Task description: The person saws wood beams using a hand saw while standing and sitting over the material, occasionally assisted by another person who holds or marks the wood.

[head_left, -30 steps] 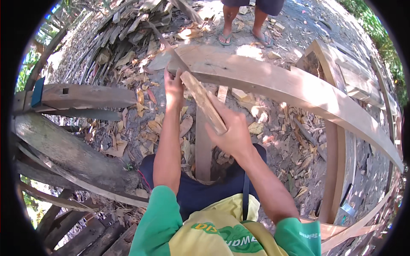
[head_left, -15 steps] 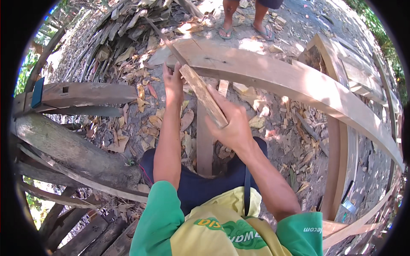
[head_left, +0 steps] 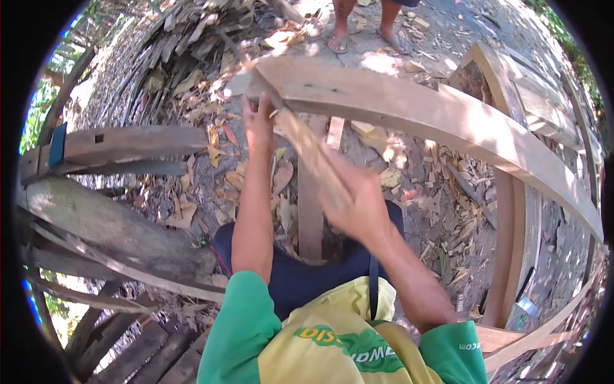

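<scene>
A long, thick wooden beam [head_left: 409, 96] stretches from in front of me out to the right. At its left end my left hand [head_left: 259, 125] is closed on the near edge, fingertips partly hidden by the wood. My right hand [head_left: 358, 198] is wrapped round the straight wooden handle [head_left: 313, 153] of what looks like a handsaw. Its thin dark blade [head_left: 267, 88] lies slantwise across the beam close to my left hand. Motion blurs the handle and my right hand, and the blade's far part is hard to make out.
Beneath the beam, a narrow board [head_left: 311, 217] reaches toward my legs. A notched timber [head_left: 141, 142] and a log [head_left: 115, 221] lie on the left. Scrap wood [head_left: 192, 38] is piled far left. A wooden frame [head_left: 505, 243] stands right. Another person's feet [head_left: 396, 41] are beyond the beam.
My right hand and the saw handle have moved back toward me and slightly right, drawing the blade along. My left hand stays at the beam's end.
</scene>
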The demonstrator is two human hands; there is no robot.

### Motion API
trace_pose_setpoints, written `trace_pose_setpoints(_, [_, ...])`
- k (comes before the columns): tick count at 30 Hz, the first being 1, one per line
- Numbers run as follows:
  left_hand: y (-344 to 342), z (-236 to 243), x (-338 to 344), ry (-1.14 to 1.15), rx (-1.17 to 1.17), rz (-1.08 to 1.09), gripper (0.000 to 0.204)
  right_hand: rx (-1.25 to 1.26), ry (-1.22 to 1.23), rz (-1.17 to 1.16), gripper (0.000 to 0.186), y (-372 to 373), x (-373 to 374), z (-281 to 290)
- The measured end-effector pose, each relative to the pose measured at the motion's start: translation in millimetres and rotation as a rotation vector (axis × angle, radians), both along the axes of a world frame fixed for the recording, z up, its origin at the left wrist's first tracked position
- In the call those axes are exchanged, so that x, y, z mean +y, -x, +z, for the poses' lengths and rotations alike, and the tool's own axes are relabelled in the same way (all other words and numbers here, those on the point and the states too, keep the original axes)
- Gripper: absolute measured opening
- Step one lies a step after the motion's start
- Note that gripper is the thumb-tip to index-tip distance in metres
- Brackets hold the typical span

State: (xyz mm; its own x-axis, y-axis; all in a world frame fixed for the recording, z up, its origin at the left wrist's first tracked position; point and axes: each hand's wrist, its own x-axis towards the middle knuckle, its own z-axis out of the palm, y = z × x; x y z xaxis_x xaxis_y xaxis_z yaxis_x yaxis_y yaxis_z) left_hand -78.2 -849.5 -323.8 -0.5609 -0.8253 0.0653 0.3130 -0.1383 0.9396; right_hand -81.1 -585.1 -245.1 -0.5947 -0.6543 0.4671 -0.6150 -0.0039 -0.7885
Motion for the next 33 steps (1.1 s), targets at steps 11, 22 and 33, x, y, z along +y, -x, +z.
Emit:
trace_pose_setpoints(11, [7.7,10.3,17.2,0.028,-0.036,-0.022,0.062,-0.226,-0.282,0.047,0.071,11.3,5.2,20.0])
trace_pose_setpoints(22, [-1.5,17.0,12.1,0.062,0.047,-0.019,0.060,-0.108,-0.093,0.021,0.071,-23.9,61.4,27.8])
trace_pose_setpoints(33, [1.9,21.4,19.4,0.080,0.041,-0.027,0.063,-0.078,-0.121,-0.075,0.071,-54.3,115.4,40.0])
